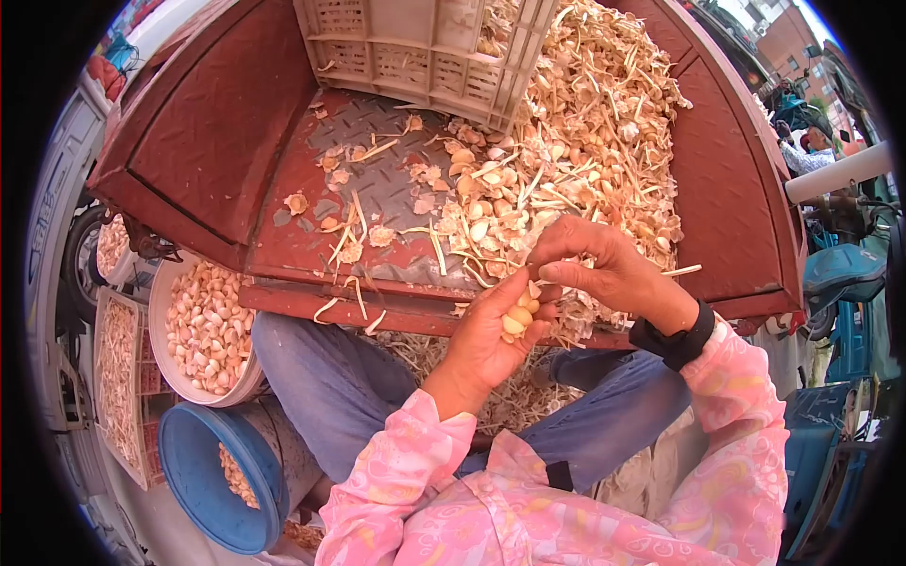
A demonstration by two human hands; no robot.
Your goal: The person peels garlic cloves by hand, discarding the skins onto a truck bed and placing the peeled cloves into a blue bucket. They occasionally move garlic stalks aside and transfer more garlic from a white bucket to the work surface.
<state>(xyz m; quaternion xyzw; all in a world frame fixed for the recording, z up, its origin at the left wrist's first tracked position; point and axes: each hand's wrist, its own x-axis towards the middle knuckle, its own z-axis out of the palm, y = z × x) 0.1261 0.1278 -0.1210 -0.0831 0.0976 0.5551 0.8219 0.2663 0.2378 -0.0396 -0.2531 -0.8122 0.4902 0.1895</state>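
My left hand [495, 325] is curled around several peeled garlic cloves [518, 318], which show pale yellow in the palm. Close against it, my right hand [604, 269] has thumb and forefinger pinched together at the left fingertips; what sits in that pinch is too small to make out. Both hands are over the front edge of a red metal cart bed [377, 264]. Just beyond them lies a large heap of garlic cloves, papery skins and dry stalks [595, 141].
A beige plastic crate [429, 57] stands tilted in the cart bed. To my left are a white bucket of garlic cloves [209, 325], a blue bucket [193, 472] with some cloves inside, and a crate of garlic [120, 377]. Skins litter the ground between my legs. Scooters [845, 269] stand at the right.
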